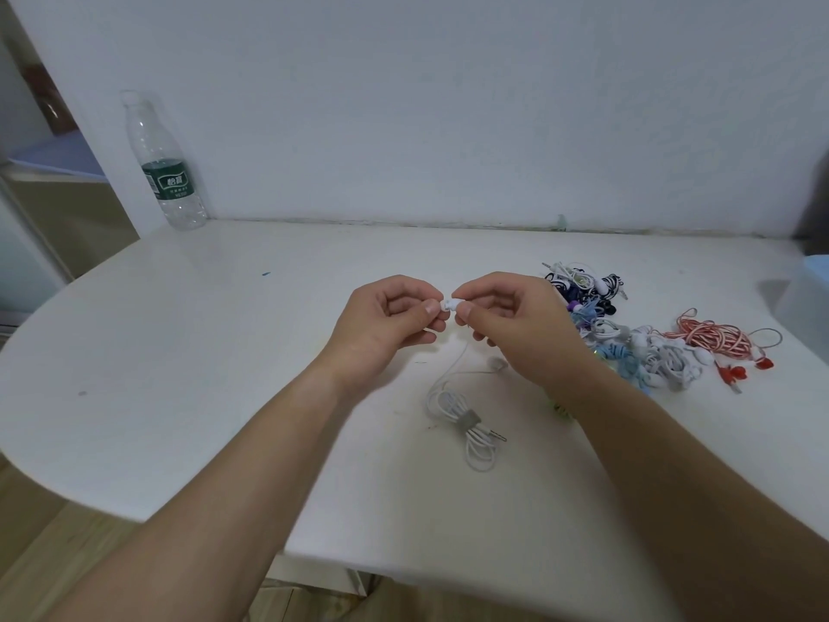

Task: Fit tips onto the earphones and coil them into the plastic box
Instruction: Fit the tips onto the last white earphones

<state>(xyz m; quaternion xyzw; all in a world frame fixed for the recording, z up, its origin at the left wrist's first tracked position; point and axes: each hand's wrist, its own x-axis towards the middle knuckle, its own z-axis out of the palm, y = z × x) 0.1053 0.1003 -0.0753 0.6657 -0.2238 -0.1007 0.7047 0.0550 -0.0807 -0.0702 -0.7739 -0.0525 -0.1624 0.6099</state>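
**White earbud (451,304) pinched between both hands**

White and small, it sits between the fingertips of the two hands, raised above the middle of the table (224,352). The left hand (386,321) pinches one end with thumb and forefinger, its other fingers curled into the palm. The right hand (516,325) pinches the other end the same way. The piece is too small to tell whether a tip is already on it.

A thin white cable (462,356) drops from the pinch to the tabletop. It runs into a coiled bundle (466,424) bound by a grey tie, with the metal plug (499,436) sticking out to the right. The second earbud (495,363) of the pair lies on the table just under the right wrist.

To the right, partly hidden behind the right hand and forearm, lies a pile of tangled earphones (628,343) in white, blue, purple and black. Just beyond it is a red-and-white striped set (713,338). A pale plastic box (807,298) shows at the far right edge, cut off by the frame.

Far left, against the wall, stands a clear water bottle (163,168) with a green label.
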